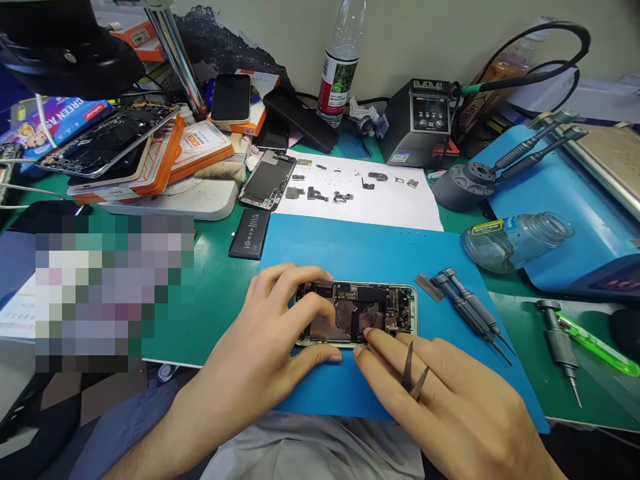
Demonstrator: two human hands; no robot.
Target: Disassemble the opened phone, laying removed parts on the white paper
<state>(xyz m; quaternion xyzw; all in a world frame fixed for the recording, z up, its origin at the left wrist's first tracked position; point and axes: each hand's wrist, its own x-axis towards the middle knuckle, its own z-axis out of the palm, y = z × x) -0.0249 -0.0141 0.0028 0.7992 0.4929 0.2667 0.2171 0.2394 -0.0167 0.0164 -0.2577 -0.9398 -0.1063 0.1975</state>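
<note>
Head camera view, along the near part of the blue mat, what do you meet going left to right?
Left hand → opened phone → metal strip → two dark screwdrivers → grey screwdriver → green tool.

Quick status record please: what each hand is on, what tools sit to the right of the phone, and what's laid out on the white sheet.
left hand: fingers resting on the left end of the opened phone, steadying it
right hand: fingertips at the phone's lower edge, tweezers tucked between the fingers
work surface: blue mat
right of phone: two dark screwdrivers lying side by side on the mat
white sheet: small removed parts and screws laid out in rows
left of mat: black battery on the green table
</note>
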